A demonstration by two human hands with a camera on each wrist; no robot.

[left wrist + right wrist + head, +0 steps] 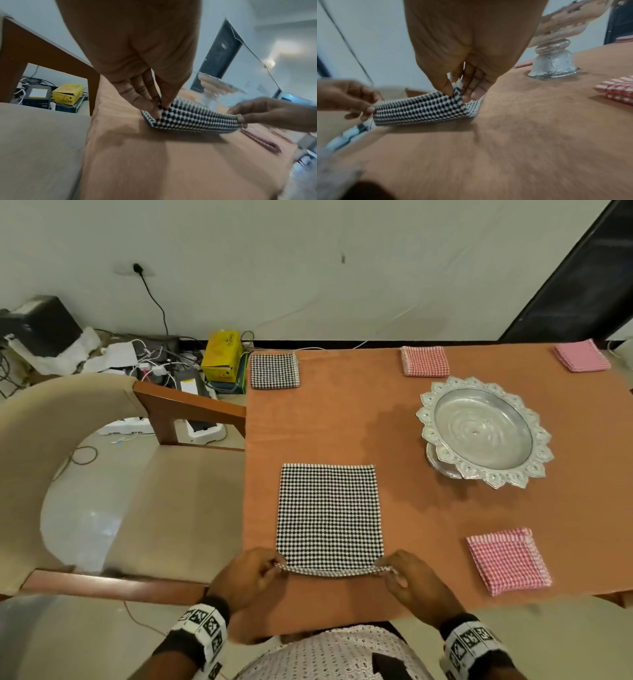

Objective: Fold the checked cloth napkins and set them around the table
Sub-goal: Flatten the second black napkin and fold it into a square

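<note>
A black-and-white checked napkin [329,513] lies spread flat on the orange table [428,508] near its front edge. My left hand [255,571] pinches its near left corner [158,112], lifted slightly off the table. My right hand [407,575] pinches the near right corner [458,93], so the near edge is raised between both hands. Folded napkins lie around the table: a black-and-white one [274,370] at the far left, a red checked one [424,361] at the far middle, a pink one [582,356] at the far right, and a pink one [508,559] near my right hand.
A silver footed dish [483,431] with a scalloped rim stands right of centre. A beige chair [102,474] with wooden arms sits against the table's left side. Boxes and cables, among them a yellow box [222,356], clutter the floor beyond it.
</note>
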